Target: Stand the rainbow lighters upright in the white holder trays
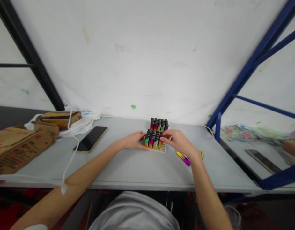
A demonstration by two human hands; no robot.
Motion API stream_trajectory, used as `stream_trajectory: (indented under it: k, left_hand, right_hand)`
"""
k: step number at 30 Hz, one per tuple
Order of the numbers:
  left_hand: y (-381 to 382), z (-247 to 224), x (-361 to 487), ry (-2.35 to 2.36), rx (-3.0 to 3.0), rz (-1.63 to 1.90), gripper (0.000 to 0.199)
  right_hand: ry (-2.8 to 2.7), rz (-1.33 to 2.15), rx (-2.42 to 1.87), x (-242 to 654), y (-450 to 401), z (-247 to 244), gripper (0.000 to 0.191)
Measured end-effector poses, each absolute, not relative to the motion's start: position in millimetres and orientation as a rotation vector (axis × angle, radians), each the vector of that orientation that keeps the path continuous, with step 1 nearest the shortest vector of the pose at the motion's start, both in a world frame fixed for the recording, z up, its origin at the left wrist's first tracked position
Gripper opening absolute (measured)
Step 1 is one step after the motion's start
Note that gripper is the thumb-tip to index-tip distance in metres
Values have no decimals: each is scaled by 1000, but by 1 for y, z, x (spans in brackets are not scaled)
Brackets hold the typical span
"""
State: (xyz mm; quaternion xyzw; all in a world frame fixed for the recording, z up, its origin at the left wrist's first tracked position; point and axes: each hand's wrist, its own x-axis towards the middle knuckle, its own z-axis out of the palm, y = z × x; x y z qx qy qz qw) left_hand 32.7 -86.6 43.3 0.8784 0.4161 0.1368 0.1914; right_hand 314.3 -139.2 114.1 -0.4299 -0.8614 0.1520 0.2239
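Observation:
A white tray [163, 149] stands mid-table, holding several upright rainbow-coloured lighters [152, 140]. Behind it sits a second block of lighters [159, 124]. My left hand [133, 140] rests against the tray's left side, fingers on the table. My right hand [177, 140] is at the tray's right side, its fingertips pinching the top of a lighter [161, 141] in the front row. A loose lighter [183, 158] lies flat on the table under my right wrist, with another lighter end [202, 154] showing beyond it.
A black phone [90, 138] lies left of the tray, with a white cable [70, 150] running past it. Cardboard boxes [20, 143] and a plastic bag [75, 126] fill the left end. A blue frame post [218, 126] stands at the right; another person's hand [292, 148] is at the neighbouring table.

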Motion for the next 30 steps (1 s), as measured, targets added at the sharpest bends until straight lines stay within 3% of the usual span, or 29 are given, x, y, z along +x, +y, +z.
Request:
stream_trajectory:
  k: [15,19,22,25,30]
  left_hand:
    - [-87,43,34,1183,2470,385,64]
    - [-88,45,34,1185,2477,370,64]
    - [-88,46,34,1176,2482,360,66]
    - [-86,44,32,1165,2478,358,68]
    - [-83,42,30,1163,2464,372,70]
  right_hand:
    - [-2305,726,-1199,315,-133,102,13]
    - [-2314,552,-1418,308,-133,103,7]
    - [-2311,425,-1576,318,-138,111,16]
    - [-2248,558,-1499,352,-143,125,19]
    - [-2030,360,-1727,427,-146,125,27]
